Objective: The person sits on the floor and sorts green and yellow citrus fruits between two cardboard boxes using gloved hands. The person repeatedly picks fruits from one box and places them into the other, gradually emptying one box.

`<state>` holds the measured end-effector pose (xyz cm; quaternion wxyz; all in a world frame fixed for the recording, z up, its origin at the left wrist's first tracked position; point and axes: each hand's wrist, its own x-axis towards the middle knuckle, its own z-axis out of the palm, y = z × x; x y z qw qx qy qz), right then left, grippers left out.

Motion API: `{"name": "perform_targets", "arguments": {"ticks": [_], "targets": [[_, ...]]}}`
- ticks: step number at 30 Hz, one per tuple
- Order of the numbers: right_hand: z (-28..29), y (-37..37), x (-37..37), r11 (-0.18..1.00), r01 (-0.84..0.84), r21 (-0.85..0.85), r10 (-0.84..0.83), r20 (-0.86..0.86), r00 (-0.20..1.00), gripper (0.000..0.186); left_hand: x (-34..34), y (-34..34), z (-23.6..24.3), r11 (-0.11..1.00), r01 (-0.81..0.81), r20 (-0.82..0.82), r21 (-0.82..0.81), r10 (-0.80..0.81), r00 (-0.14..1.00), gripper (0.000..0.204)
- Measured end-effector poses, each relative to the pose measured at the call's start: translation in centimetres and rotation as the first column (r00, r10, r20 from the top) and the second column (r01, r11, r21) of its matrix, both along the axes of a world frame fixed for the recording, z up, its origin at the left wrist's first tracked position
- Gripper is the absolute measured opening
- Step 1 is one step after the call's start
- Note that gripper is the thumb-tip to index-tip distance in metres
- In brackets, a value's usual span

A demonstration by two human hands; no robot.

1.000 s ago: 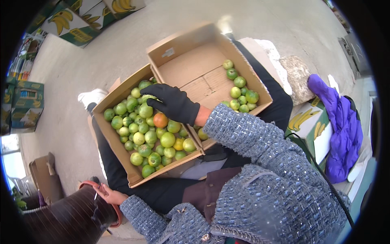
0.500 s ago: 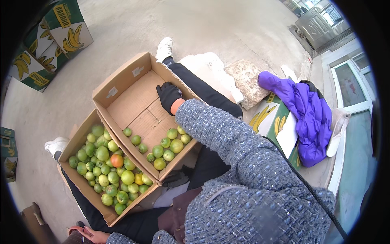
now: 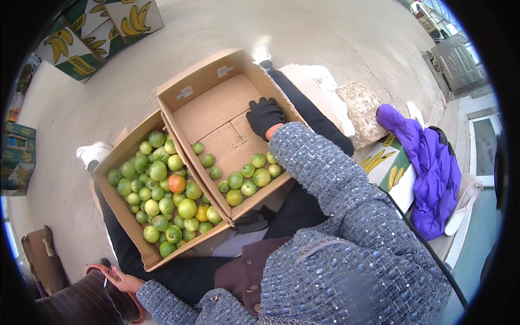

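Block lettering (image 3: 82, 66) on green-white carton (image 3: 71, 52); pale labels (image 3: 184, 92) inside cardboard box (image 3: 211, 116).

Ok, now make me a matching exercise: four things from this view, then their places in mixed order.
1. Round orange-red tomato
2. Black-gloved right hand
3. Shiny purple fabric garment
4. Bare left hand

A. Draped over a green-and-white cardboard carton
B. At the reddish rim of a dark striped container
C. Among round green tomatoes in the fuller brown cardboard box
D. In or just above the sparser brown cardboard box

Pairs: 1-C, 2-D, 3-A, 4-B
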<state>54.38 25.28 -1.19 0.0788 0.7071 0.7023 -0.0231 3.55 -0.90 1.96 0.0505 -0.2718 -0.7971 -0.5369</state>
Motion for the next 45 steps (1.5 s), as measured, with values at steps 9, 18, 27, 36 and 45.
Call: {"name": "perform_targets", "arguments": {"ticks": [9, 18, 27, 36, 45], "targets": [[-0.6, -2.7, -3.5, 0.984, -0.082, 0.161, 0.092, -0.054, 0.994, 0.067, 1.6, 0.0, 1.5, 1.000, 0.026, -0.052, -0.016, -0.026, 0.998, 0.045], [-0.1, -3.8, -5.0, 0.997, 0.071, 0.034, -0.068, -0.084, 0.994, 0.064, 2.8, 0.5, 2.4, 0.999, 0.008, 0.110, 0.047, -0.013, 0.994, 0.045], [-0.2, -2.3, -5.2, 0.977, 0.163, 0.137, -0.044, -0.620, 0.784, 0.057, 2.6, 0.3, 1.5, 0.997, 0.024, 0.142, 0.078, -0.035, 0.989, 0.046], [6.9, -8.6, -26.5, 0.854, -0.377, 0.360, 0.459, -0.861, 0.218, 0.043, 2.5, 0.3, 2.0, 0.994, 0.015, 0.123, 0.105, -0.028, 0.992, 0.046], [6.8, -7.0, -24.5, 0.939, -0.212, -0.270, -0.316, -0.923, -0.222, 0.030, 2.7, 0.1, 2.2, 0.986, 0.034, 0.176, 0.161, -0.063, 0.982, 0.045]]}}
